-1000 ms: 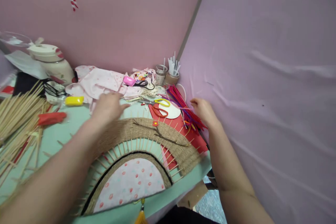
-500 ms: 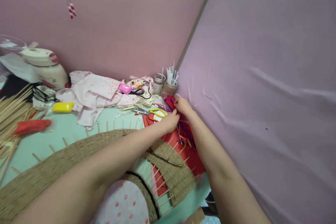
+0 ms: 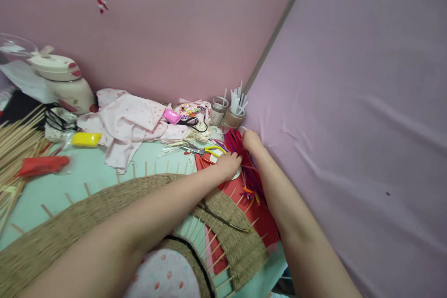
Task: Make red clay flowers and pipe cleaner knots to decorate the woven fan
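Both my arms reach across a woven straw arch [image 3: 104,214] with wooden sticks poking out of it. My left hand [image 3: 228,166] rests curled beside a bundle of coloured pipe cleaners [image 3: 249,172] on red paper [image 3: 260,221]. My right hand [image 3: 252,142] is on the far end of the same bundle, near the wall; its fingers are bent into the strands. Whether either hand grips a strand is hidden. Yellow-handled scissors [image 3: 206,150] lie just left of my left hand.
Pink cloth [image 3: 129,123], a yellow object [image 3: 86,139], a red tool [image 3: 40,166], a white cooker [image 3: 64,84] and loose sticks [image 3: 17,144] sit at the left. Two cups [image 3: 228,111] with white straws stand in the corner. A purple wall [image 3: 349,125] is close on the right.
My left hand swept from the top of the arch right to the pipe cleaners. My right hand moved farther back along the bundle. The view shifted slightly left and closer.
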{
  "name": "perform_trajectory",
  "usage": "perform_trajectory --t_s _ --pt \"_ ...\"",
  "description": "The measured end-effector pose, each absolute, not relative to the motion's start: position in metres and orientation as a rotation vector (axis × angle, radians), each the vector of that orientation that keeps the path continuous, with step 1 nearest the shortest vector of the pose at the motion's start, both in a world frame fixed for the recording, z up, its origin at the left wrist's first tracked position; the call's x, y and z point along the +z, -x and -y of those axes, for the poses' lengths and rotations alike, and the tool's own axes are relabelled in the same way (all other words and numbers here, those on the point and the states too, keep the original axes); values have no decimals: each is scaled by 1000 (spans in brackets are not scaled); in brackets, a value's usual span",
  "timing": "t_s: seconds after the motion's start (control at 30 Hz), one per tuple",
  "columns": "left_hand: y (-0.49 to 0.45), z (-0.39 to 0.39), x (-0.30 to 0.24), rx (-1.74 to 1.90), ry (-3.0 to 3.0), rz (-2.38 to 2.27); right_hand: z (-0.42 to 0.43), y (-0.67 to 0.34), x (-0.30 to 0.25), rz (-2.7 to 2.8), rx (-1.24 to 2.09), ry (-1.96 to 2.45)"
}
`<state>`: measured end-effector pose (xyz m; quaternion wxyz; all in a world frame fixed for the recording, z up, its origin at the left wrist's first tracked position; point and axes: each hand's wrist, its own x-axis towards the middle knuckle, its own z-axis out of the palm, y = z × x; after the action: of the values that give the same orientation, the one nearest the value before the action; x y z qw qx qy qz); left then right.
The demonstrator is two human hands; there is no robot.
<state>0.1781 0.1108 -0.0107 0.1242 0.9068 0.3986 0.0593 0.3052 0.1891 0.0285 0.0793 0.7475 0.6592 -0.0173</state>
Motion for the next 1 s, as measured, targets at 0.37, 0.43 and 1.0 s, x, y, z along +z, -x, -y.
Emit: perform_trajectory --t_s 0.37,0.43,1.0 --pt "-184 -106 -9 71 -2649 -1208 -199 -302 23 -2062 -171 -2102" --pt "-185 -103 -8 62 -2640 -1223 -199 -301 23 -2044 -194 -2104" --pt "-185 -92 -18 102 -2542 -1276 -175 -323 35 -1943 -203 -2300"
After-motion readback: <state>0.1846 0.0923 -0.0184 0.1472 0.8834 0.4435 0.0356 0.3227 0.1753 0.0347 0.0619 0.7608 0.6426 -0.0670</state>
